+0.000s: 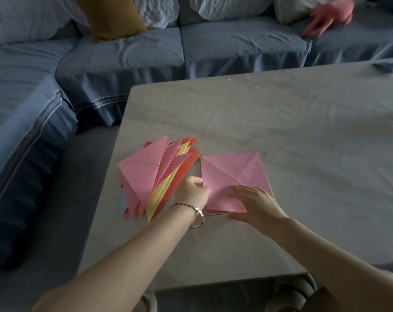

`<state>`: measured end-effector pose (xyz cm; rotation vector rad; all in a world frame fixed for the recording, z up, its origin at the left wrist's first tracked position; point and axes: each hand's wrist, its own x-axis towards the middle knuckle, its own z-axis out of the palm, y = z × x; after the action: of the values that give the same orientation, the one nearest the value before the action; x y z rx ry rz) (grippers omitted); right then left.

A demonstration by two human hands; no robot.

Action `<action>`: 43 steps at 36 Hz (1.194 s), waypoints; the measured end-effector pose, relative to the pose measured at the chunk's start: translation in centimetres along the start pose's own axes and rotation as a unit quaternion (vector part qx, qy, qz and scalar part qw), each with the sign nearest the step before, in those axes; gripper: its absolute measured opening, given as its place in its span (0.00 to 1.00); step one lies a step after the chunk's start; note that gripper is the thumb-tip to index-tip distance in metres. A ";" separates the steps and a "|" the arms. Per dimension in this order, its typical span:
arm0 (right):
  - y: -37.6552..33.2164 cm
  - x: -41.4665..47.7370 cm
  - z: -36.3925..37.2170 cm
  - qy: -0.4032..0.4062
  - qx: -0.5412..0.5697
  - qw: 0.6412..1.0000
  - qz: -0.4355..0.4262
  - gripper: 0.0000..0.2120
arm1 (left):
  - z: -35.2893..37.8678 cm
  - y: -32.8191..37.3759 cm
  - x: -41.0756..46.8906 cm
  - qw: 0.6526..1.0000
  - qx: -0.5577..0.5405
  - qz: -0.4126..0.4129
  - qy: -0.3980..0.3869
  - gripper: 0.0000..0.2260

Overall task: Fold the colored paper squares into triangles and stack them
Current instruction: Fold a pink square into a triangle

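Flat on the grey bench (281,122), a pink paper square (227,174), thin and matte, creased along both diagonals. Pinned under the right hand (256,203), open and palm down, probably to stop sliding. At its near-left corner, the left hand (192,191), curled, seemingly pinching the edge to start a fold. Just beside it, touching, a fanned stack of folded triangles (159,179): pink, yellow, red, sharp-pointed.
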<state>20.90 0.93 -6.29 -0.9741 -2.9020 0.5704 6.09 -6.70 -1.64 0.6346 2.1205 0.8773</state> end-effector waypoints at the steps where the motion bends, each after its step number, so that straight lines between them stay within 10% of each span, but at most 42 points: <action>1: 0.0 0.1 0.1 0.000 -0.002 1.000 -0.002 0.30 | 0.0 0.0 -0.1 1.000 0.002 -0.001 -0.003 0.19; 43: 0.4 0.2 0.5 0.008 0.011 1.000 -0.009 0.29 | 1.1 -1.1 2.9 0.973 -0.200 -0.112 0.040 0.09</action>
<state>20.94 1.19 -6.91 -0.9453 -2.8803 0.5902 5.07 -5.04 -4.26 0.1523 1.9556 1.1711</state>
